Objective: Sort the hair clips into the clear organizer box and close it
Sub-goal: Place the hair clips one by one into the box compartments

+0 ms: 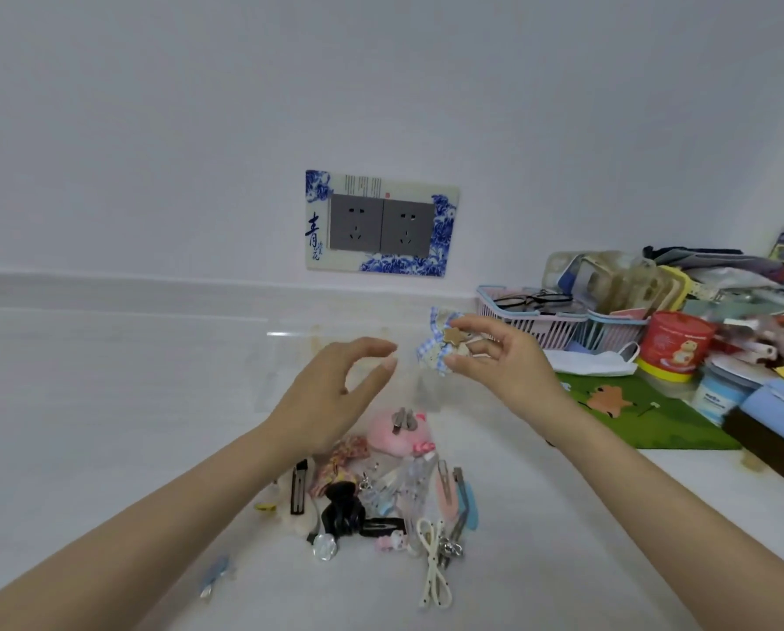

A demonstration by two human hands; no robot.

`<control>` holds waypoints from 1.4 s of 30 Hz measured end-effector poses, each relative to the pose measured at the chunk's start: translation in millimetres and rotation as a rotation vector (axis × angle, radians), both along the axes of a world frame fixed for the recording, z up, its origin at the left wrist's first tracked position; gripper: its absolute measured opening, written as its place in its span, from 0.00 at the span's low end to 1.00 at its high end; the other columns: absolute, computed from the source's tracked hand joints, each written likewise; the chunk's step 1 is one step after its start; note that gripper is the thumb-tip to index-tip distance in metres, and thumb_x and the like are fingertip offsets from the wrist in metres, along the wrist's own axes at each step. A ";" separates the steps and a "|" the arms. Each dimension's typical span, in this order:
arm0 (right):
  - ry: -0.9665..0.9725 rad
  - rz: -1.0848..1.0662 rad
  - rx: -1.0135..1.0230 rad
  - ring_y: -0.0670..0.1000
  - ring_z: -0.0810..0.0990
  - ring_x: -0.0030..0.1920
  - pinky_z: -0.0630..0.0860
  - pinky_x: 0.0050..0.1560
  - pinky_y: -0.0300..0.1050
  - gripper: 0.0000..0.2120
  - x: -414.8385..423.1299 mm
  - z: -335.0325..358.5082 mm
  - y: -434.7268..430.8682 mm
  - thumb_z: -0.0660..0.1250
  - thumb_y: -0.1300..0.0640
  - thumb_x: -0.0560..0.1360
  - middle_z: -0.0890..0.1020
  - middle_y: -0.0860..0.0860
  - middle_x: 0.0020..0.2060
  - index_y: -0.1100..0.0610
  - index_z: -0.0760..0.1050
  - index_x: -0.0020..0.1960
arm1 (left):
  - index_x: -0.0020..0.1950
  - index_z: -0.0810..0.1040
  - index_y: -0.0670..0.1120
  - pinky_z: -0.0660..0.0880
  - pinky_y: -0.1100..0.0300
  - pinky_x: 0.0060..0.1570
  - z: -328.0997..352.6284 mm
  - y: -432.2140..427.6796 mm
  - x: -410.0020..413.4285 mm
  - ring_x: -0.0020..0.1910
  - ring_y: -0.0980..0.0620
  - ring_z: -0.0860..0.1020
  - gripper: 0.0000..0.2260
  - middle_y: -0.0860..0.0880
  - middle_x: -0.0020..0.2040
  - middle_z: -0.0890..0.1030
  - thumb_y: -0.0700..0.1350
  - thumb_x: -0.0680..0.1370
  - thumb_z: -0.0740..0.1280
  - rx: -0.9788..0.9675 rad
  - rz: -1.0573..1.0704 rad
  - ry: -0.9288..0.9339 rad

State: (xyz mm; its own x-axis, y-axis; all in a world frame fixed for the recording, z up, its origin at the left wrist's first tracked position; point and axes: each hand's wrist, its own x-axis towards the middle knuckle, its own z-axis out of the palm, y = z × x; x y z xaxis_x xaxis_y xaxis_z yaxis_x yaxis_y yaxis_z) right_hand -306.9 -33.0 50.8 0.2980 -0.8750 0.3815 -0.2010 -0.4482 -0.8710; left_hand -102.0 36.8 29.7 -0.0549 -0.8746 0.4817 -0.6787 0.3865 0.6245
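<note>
Right grip (495, 357): raised above the counter (108, 403), thumb and fingertips pinching a blue gingham bow clip (438, 350) with a small tan star on it. The clip sticks out on the grip's left side, clear of the counter.
Left grip (331, 393): released, fingers loosely curved, holding nothing. It hangs just left of the bow clip, small gap, no contact.
Clear organizer box (290, 380): only faint see-through edges on the counter behind and under both grips. Can't tell lid state or contents.
Remaining clip pile (381, 498): on the counter below the grips, toward the wrists. Includes a pink plush clip (397, 432) at the far edge of the pile, a black claw clip (342, 510) and a white dotted hair tie (433, 567) at the near edge.
One light blue clip (215, 578) lies apart, under the left forearm.
Right of the right grip: pink basket (540, 334) with glasses inside, green mat (654, 421), red tin (677, 341).
Wall socket (381, 223) above both grips.
</note>
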 end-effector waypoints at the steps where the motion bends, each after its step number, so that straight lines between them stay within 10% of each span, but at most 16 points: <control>1: 0.032 -0.033 0.007 0.38 0.78 0.36 0.75 0.40 0.28 0.17 -3.6 2.4 -12.1 0.74 0.64 0.68 0.81 0.50 0.53 0.51 0.78 0.54 | 0.63 0.73 0.54 0.63 0.68 0.59 -6.6 -5.2 3.8 0.61 0.62 0.70 0.20 0.58 0.61 0.77 0.61 0.77 0.56 -0.050 0.047 -0.125; 8: 0.457 -0.029 -0.022 0.48 0.78 0.44 0.73 0.45 0.36 0.17 3.0 -1.5 -58.3 0.74 0.57 0.69 0.82 0.50 0.54 0.52 0.79 0.58 | 0.70 0.64 0.54 0.43 0.64 0.70 -39.3 -20.5 23.6 0.69 0.58 0.63 0.29 0.56 0.70 0.69 0.66 0.74 0.46 -0.071 0.100 -0.450; 14: 0.728 0.104 -0.135 0.46 0.76 0.56 0.69 0.61 0.44 0.12 14.9 -0.5 -59.5 0.65 0.49 0.76 0.80 0.42 0.51 0.52 0.80 0.56 | 0.69 0.65 0.55 0.44 0.66 0.69 -40.3 -21.5 24.7 0.68 0.58 0.65 0.28 0.57 0.68 0.70 0.66 0.75 0.47 -0.095 0.091 -0.433; 20: 0.891 0.023 -0.354 0.45 0.57 0.74 0.45 0.74 0.49 0.22 1.1 -10.3 -54.1 0.51 0.39 0.78 0.71 0.43 0.69 0.46 0.71 0.67 | 0.68 0.66 0.54 0.46 0.67 0.67 -43.3 -22.0 25.1 0.66 0.57 0.67 0.27 0.56 0.67 0.71 0.65 0.75 0.48 -0.109 0.090 -0.419; 26: 1.030 0.050 -0.316 0.47 0.54 0.76 0.35 0.74 0.52 0.25 17.1 -13.9 -47.9 0.45 0.40 0.79 0.72 0.45 0.68 0.50 0.70 0.66 | 0.71 0.63 0.55 0.44 0.64 0.70 -40.6 -17.8 23.9 0.70 0.57 0.62 0.28 0.56 0.70 0.68 0.66 0.75 0.47 -0.083 0.068 -0.416; 32: 0.622 -0.083 -0.540 0.45 0.71 0.63 0.61 0.69 0.46 0.21 2.6 -20.6 -14.6 0.52 0.40 0.77 0.78 0.46 0.58 0.50 0.76 0.59 | 0.62 0.73 0.58 0.63 0.62 0.63 -27.6 -4.5 15.4 0.62 0.63 0.68 0.18 0.60 0.62 0.75 0.62 0.74 0.60 -0.116 -0.158 -0.434; 36: 0.394 0.177 -0.112 0.41 0.78 0.52 0.71 0.55 0.33 0.12 -6.4 -34.7 17.9 0.61 0.50 0.78 0.82 0.45 0.49 0.52 0.80 0.53 | 0.59 0.73 0.60 0.73 0.62 0.53 -24.8 -0.1 3.9 0.53 0.63 0.75 0.18 0.63 0.57 0.76 0.59 0.71 0.68 0.062 -0.217 -0.392; 42: 0.291 0.261 0.171 0.45 0.81 0.54 0.76 0.55 0.39 0.11 -8.8 -57.2 19.1 0.68 0.51 0.74 0.83 0.48 0.52 0.49 0.79 0.56 | 0.53 0.77 0.58 0.77 0.57 0.47 -19.0 -3.9 -2.5 0.43 0.59 0.78 0.13 0.59 0.49 0.79 0.51 0.69 0.72 0.164 -0.130 -0.280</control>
State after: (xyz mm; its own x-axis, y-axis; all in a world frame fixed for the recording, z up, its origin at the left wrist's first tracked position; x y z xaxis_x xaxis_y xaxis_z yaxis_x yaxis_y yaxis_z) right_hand -315.8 -13.8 -6.4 0.5913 -0.7996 0.1051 -0.3482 -0.3706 -0.8610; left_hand -104.4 32.9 10.7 -0.2812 -0.9161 0.2859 -0.7840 0.3911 0.4821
